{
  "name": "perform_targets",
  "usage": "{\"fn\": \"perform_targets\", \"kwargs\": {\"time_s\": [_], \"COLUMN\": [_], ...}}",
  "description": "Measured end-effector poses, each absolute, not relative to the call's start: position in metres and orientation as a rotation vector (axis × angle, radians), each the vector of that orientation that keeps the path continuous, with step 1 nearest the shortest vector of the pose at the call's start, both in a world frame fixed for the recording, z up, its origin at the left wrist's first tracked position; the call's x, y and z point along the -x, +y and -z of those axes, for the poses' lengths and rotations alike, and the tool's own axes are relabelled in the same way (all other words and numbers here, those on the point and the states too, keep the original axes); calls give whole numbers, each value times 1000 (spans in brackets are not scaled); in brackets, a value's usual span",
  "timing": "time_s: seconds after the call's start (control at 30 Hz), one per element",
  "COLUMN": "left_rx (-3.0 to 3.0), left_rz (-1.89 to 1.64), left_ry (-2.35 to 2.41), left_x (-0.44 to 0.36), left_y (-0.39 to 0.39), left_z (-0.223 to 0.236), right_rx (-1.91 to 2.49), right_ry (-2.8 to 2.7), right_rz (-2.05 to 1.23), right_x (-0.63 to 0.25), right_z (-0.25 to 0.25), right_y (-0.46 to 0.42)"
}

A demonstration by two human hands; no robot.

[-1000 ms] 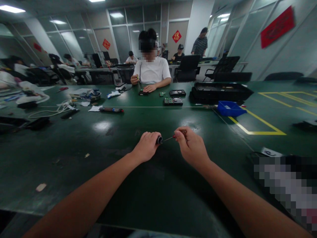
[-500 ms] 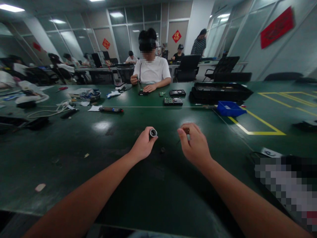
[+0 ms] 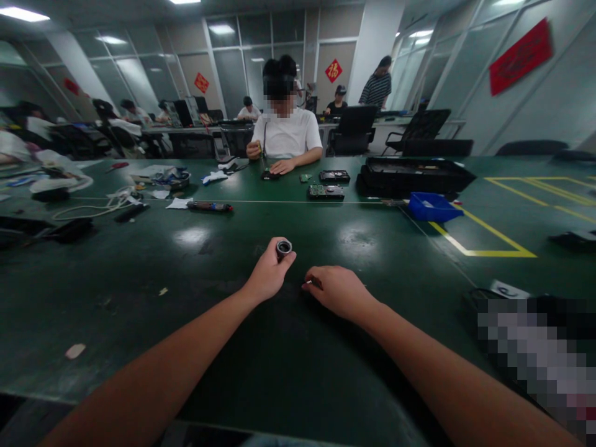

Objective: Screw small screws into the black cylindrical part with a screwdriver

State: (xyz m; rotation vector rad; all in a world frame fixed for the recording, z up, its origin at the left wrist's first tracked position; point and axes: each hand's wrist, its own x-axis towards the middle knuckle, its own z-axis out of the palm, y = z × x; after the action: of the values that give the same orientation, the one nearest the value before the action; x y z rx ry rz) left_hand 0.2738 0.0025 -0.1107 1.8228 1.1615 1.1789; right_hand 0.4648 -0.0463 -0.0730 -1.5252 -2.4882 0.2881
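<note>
My left hand (image 3: pixel 269 273) is wrapped round a short black tube with a silver rim (image 3: pixel 284 248), held just above the table. Its round end faces up toward me and looks hollow and dark inside. To the right and slightly lower, my right hand (image 3: pixel 336 288) rests at the tabletop, palm down, thumb and fingers curled together in a pinch. A small pale glint shows between the fingertips. What they grip is mostly hidden behind the fingers. The two hands are apart.
Opposite me a person in a white shirt (image 3: pixel 286 133) works on a small dark device. Hard drives (image 3: pixel 326 192), a long black tray (image 3: pixel 414 177) and a blue bin (image 3: pixel 433 208) stand across the green table (image 3: pixel 223 366). A screwdriver-like tool (image 3: pixel 209 207) and cables (image 3: pixel 100 210) lie left.
My right hand has moved left and down to where a small dark round piece lay; that piece is now hidden. The brownish item at its fingers no longer shows. My left hand barely shifted.
</note>
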Motion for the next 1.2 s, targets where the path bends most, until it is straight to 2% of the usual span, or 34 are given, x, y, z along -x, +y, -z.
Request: {"fn": "perform_targets", "kwargs": {"time_s": [0.37,0.87,1.2], "left_rx": [-1912,-1967,-2081], "left_rz": [-1102,-1059,-950], "left_ry": [1181,1183,1120], "left_x": [-274,-273,-276], "left_y": [-4,-7,-13], "left_z": [105,103,99], "right_rx": [1737,1745,1576], "right_ry": [-2400,-2384,-2094], "right_rz": [-237,-241,-360], "right_x": [-461,-461,-457], "right_z": [83,80,60], "right_y": [-36,-38,-53]}}
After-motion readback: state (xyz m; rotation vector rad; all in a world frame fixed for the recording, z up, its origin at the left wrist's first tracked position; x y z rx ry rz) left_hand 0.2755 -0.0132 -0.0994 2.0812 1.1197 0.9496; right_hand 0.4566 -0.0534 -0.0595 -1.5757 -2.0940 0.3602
